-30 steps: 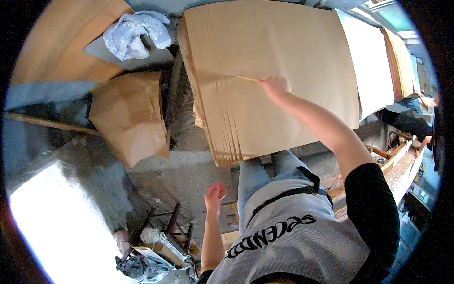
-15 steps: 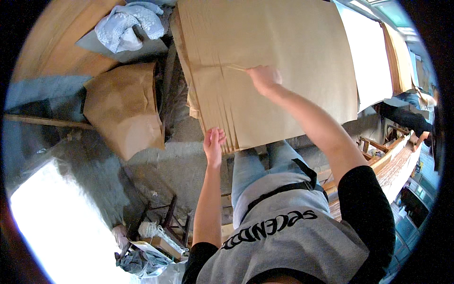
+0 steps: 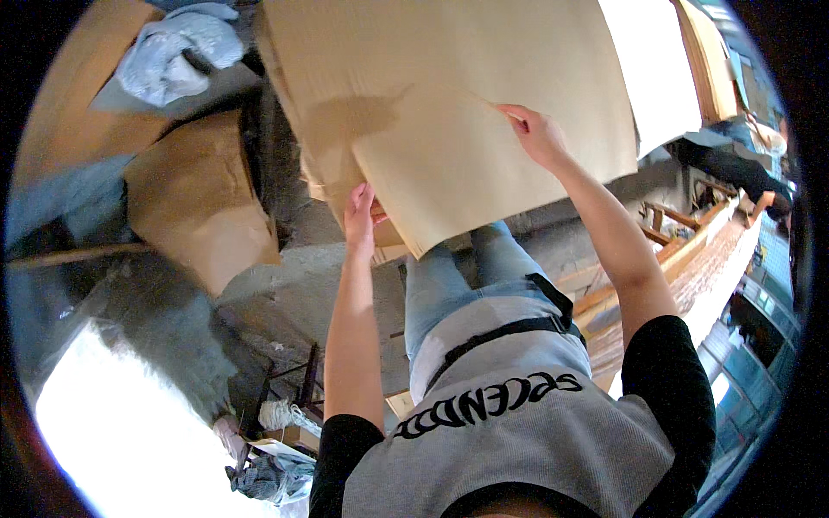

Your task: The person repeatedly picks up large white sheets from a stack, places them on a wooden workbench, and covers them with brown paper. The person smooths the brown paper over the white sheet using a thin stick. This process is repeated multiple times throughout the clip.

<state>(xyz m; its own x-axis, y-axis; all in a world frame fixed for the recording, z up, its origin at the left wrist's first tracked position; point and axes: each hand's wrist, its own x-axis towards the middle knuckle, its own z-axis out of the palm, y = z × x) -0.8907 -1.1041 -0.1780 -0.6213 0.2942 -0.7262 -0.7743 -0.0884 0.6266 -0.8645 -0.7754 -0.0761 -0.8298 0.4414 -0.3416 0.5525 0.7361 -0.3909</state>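
Note:
A stack of large brown paper sheets [image 3: 484, 52] lies before me, its top sheet raised along the left edge and casting a shadow on the sheets below. My left hand [image 3: 361, 223] is closed at that raised edge, its fingertips partly hidden by the paper. Over the right part of the sheet, my right hand [image 3: 537, 138] is closed in a pinch on a thin, light-coloured stick, which points away to the left and blends with the paper.
A loose brown sheet [image 3: 194, 207] hangs left of the stack, with a bluish-white cloth [image 3: 177, 56] beyond it. White sheets [image 3: 648, 69] lie to the right. A long wooden bench [image 3: 704, 268] stands at right, near another person's dark sleeve [image 3: 734, 168]. Rope [image 3: 281, 414] lies lower left.
The top sheet's left edge has lifted and shifted right off the fanned edges beneath. My left hand has moved up to that edge; my right hand has moved rightward with the stick.

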